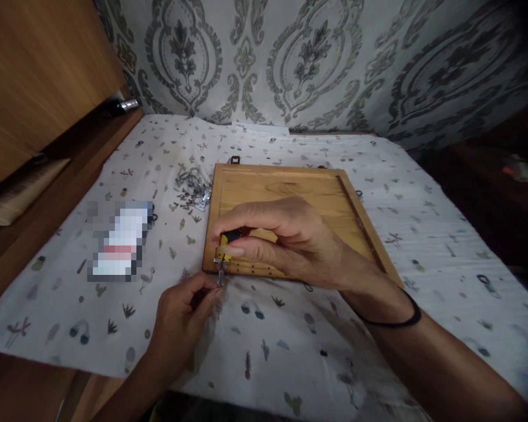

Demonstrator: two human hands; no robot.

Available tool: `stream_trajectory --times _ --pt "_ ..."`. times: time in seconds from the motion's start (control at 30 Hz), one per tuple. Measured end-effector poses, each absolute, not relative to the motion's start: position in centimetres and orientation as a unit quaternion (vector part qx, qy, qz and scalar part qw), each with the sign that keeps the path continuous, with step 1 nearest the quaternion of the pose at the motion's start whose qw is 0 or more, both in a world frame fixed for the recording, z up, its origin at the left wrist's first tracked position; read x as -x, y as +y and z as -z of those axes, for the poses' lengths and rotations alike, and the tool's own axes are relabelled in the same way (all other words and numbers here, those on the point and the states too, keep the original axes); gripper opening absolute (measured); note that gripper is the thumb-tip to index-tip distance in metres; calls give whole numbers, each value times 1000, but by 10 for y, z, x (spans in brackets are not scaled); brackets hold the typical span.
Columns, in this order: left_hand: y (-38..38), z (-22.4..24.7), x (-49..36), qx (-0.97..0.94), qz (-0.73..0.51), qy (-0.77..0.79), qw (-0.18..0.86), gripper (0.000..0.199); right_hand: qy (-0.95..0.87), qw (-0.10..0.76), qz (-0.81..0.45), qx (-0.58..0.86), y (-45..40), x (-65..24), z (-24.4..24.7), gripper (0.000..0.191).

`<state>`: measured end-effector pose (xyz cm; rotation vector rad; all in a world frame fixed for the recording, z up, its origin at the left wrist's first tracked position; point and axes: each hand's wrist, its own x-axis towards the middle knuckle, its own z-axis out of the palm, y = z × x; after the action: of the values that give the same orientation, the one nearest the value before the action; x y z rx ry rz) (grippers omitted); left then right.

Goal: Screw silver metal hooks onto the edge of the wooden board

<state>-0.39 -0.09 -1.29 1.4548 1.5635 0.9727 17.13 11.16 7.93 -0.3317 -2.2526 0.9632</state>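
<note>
My right hand is closed around a short yellow-and-black screwdriver, held upright over the near left corner of a wooden panel with a raised frame. Below its tip, a small metal latch sits at the panel's front edge. My left hand pinches that latch between thumb and fingertips. A row of small dark holes runs along the near edge of the panel. The screwdriver's tip is too small to make out where it meets the metal.
Loose screws and metal fittings lie in a pile left of the panel. A blurred-out rectangular item rests farther left on the patterned cloth. Wooden furniture stands at the left, and a patterned wall rises behind.
</note>
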Motion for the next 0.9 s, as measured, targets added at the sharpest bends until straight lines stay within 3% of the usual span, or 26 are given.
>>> stream_trajectory --times 0.2,0.47,0.6,0.77,0.9 --pt "-2 13 4 -576 -371 621 381 25 -868 348 -322 148 109 -168 -77 11" --pt "-4 16 4 -576 -368 627 374 23 -860 412 -147 262 89 -158 -63 21" --pt "-3 14 4 -581 -366 622 377 23 -851 398 -226 256 91 -163 -68 16" --pt "-2 12 4 -585 -374 619 368 24 -860 290 -392 152 107 -175 -84 15" --pt "-3 13 3 -588 -372 619 364 25 -874 297 -354 150 108 -175 -83 14"
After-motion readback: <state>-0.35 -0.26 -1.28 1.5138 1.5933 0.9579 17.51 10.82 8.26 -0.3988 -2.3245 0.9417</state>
